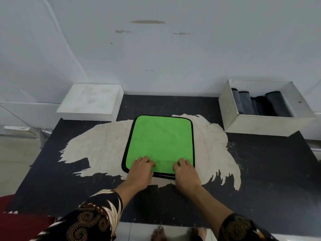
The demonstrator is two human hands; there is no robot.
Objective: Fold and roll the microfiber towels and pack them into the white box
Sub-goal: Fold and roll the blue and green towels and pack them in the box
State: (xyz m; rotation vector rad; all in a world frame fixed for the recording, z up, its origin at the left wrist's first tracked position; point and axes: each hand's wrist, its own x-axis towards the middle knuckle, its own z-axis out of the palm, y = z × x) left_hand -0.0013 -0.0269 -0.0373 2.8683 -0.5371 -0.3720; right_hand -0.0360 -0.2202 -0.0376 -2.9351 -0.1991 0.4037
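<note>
A green microfiber towel [159,141] with black trim lies folded flat in the middle of the dark worn table [52,180]. My left hand [140,171] and my right hand [185,173] both rest on its near edge, fingers curled onto the cloth. The near hem shows doubled layers between the hands. At the back right stands the white box [231,108], open on top, with several dark grey rolled towels [260,103] lying side by side inside it.
A white box lid [90,103] lies upside at the back left, against the white wall [156,49]. The table's near edge runs just above my bare feet [159,233] on a tiled floor.
</note>
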